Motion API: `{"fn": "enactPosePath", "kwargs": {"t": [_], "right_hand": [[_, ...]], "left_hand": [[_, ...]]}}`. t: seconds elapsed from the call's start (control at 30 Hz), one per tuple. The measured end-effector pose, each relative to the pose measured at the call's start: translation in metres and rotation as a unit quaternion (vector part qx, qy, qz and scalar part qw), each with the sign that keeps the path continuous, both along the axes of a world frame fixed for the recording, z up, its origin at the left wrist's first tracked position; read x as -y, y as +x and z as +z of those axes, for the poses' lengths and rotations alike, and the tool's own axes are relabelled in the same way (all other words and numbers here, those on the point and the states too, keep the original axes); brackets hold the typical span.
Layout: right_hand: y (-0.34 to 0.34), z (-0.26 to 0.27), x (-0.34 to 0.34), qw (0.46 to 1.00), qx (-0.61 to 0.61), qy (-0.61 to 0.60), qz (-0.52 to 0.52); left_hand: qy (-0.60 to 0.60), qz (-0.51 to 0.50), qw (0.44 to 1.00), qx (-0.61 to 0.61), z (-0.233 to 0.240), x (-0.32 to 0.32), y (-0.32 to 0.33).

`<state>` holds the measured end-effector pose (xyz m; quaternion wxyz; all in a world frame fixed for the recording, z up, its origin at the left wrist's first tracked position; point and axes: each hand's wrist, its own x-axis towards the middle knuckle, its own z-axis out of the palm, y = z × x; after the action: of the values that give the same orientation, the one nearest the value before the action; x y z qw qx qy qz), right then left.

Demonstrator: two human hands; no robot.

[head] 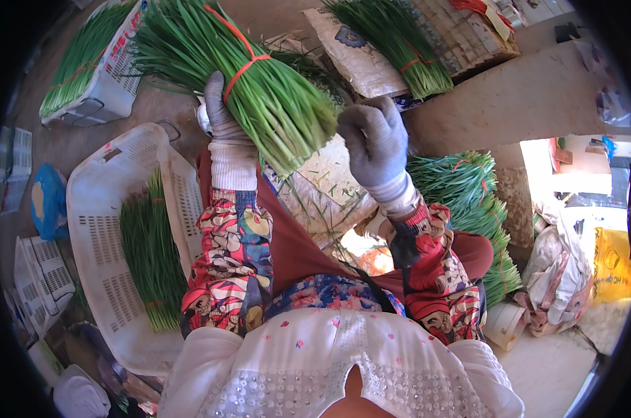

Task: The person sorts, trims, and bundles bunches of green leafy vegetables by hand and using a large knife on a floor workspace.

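Observation:
A thick bunch of garlic chives [289, 112] is in my left hand [225, 123], which wears a grey-coated knit glove. A red tie [242, 73] wraps the bunch just above my thumb. Its pale cut ends point down and to the right, and the green leaves fan out toward the top left. My right hand [375, 143], gloved the same way, is beside the cut ends with its fingers curled. Whether anything is pinched in those fingers is hidden. Below the bunch, loose green scraps lie on a pale sheet [328, 172] between my knees.
To my left stands a white plastic basket [98, 219] holding tied chives [151, 261]. Another white crate [101, 99] is loaded at the upper left. Tied bunches [477, 209] pile up beside my right knee. More chives [399, 47] rest on a sack at the top.

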<state>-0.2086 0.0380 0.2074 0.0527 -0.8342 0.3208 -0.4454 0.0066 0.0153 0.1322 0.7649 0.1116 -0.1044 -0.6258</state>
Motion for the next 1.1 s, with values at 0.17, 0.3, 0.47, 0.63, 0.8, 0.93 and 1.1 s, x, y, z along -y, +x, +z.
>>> {"fn": "enactPosePath", "kwargs": {"t": [0.17, 0.3, 0.47, 0.63, 0.8, 0.93, 1.1], "right_hand": [[-0.04, -0.001, -0.026, 0.967, -0.044, 0.088, 0.234], [-0.03, 0.006, -0.034, 0.993, -0.05, 0.046, 0.096], [-0.005, 0.02, -0.018, 0.989, -0.122, -0.013, 0.078], [-0.01, -0.002, -0.008, 0.988, -0.095, 0.08, 0.086], [-0.005, -0.005, -0.012, 0.994, -0.082, 0.076, 0.005], [-0.002, -0.002, -0.011, 0.982, -0.175, -0.016, -0.075], [-0.002, 0.003, -0.012, 0.994, 0.045, 0.095, 0.008]], "left_hand": [[0.062, 0.058, 0.995, 0.054, -0.005, 0.008, 0.007], [0.061, 0.077, 0.992, 0.076, -0.004, 0.007, 0.008], [0.03, 0.055, 0.993, 0.097, -0.005, 0.01, 0.0], [0.045, 0.045, 0.992, 0.105, 0.008, 0.0, -0.008], [0.047, 0.071, 0.989, 0.118, 0.006, 0.001, -0.008], [0.062, 0.101, 0.981, 0.155, 0.007, 0.003, -0.015], [0.062, 0.111, 0.98, 0.151, -0.001, 0.008, -0.011]]}}
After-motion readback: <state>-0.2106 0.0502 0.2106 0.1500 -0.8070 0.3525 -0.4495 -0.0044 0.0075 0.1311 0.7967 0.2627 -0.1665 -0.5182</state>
